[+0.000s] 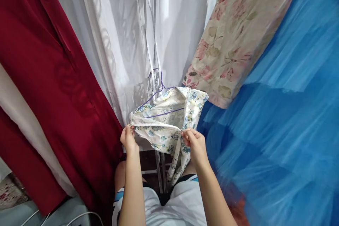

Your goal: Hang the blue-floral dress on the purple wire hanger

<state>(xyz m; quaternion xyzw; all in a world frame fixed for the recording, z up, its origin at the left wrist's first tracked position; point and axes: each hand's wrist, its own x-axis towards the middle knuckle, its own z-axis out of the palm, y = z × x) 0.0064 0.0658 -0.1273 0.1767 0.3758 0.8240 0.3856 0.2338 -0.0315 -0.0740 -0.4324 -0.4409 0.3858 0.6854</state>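
The left hand point(129, 138) pinches the left edge of a small floral garment point(166, 122), white with blue and green flowers, its fingers closed on the cloth. The right hand point(194, 143) grips the same garment at its right edge, thumb and fingers clenched on a fold. The garment stretches between the two hands and rises just beyond them, draped over a thin purple wire hanger point(159, 97) whose hook stands above the cloth; a loose strip of the fabric hangs down below the right hand.

Left of the left hand hangs a dark red cloth point(53, 77). Beyond both hands falls a sheer white curtain point(119, 35). Above the right hand hangs a cream fabric with pink flowers point(233, 35), and to its right spreads blue tulle point(286, 113).
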